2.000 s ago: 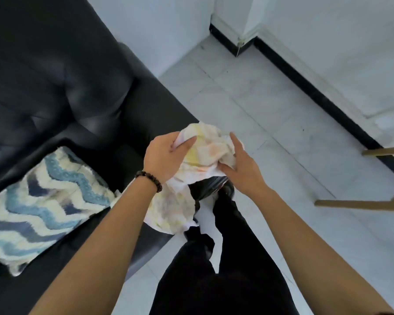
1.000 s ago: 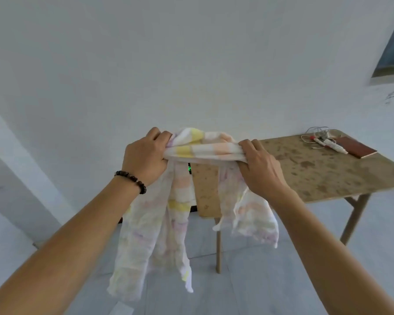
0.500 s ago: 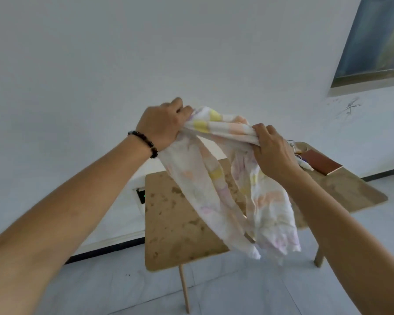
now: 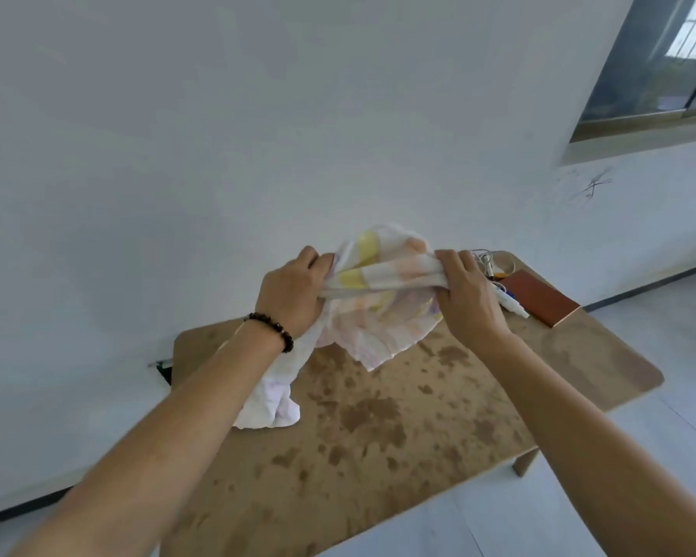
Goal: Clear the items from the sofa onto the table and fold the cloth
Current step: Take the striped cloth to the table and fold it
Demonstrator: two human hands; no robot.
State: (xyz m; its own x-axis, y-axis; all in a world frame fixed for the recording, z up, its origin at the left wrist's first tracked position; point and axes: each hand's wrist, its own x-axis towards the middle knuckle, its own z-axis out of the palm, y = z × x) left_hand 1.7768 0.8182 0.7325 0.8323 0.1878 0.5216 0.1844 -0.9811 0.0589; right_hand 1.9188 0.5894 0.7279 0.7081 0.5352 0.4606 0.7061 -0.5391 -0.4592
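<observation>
Gripping the striped cloth (image 4: 382, 315) bunched up over the table (image 4: 418, 456), top edge pulled side to side between left hand (image 4: 294, 291) and right hand (image 4: 469, 299), with fingers (image 4: 455, 261) of both clamped on it. Probably just needs lowering straight down and spreading flat.

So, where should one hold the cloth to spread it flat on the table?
Probably the top edge, from above, with the hands further apart: the left hand and right hand grip the cloth bunched there, and the rest hangs loose over the table.
</observation>
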